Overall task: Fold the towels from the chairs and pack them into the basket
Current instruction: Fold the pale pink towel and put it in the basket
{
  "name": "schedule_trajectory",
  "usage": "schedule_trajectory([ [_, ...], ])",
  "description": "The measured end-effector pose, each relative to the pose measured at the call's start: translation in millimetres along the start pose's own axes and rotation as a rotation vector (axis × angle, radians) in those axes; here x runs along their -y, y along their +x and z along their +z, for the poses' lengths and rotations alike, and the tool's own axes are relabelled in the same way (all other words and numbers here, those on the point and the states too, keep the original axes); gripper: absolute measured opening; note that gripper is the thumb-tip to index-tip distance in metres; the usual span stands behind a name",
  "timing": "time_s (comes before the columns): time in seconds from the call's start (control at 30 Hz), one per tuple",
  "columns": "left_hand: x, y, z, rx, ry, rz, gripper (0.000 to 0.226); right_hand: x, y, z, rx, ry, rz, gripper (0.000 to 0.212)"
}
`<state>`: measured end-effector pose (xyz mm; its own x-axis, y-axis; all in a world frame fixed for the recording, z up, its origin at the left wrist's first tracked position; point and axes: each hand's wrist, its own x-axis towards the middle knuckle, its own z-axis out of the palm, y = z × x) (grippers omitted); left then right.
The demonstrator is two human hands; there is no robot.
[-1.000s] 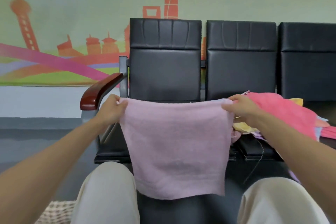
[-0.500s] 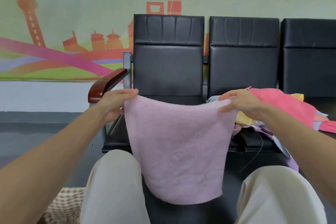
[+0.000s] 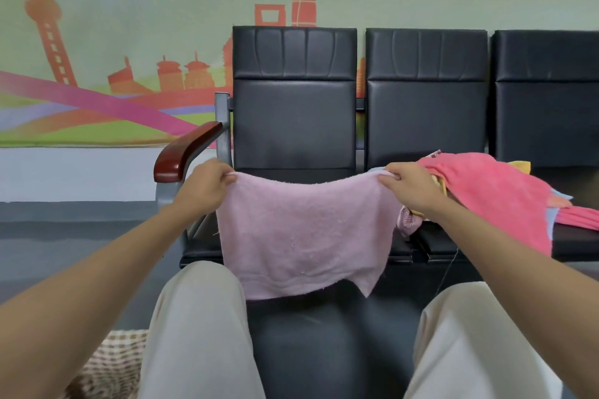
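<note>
Pink towel (image 3: 304, 236) stretched between left hand (image 3: 204, 188) and right hand (image 3: 413, 188), each pinching a top corner

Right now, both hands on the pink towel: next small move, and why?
Probably bring the left hand and right hand together to fold the light pink towel in half. Each pinches a top corner, and it hangs open, unfolded, between the knees, sagging in the middle.
</note>
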<state>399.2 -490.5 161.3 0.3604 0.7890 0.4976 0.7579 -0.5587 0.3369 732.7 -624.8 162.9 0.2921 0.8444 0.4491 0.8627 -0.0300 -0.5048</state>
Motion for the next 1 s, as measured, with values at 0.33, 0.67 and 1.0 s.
schedule_trajectory([
  [0.33, -19.6, -1.5, -14.0, 0.095, -0.92, -0.437, 0.028, 5.1, -16.7, -22.6, 0.144, 0.793, 0.308, 0.011],
  [0.67, 9.6, 20.3, 17.3, 0.077, -0.145, 0.014, 0.006, -31.8, 17.0, 8.9, -0.096, 0.002, 0.075, 0.007],
  [1.0, 37.5, 48.7, 71.6, 0.097, 0.239, 0.026, 0.017, -76.4, 56.8, 54.9, -0.036, -0.538, 0.052, 0.021],
])
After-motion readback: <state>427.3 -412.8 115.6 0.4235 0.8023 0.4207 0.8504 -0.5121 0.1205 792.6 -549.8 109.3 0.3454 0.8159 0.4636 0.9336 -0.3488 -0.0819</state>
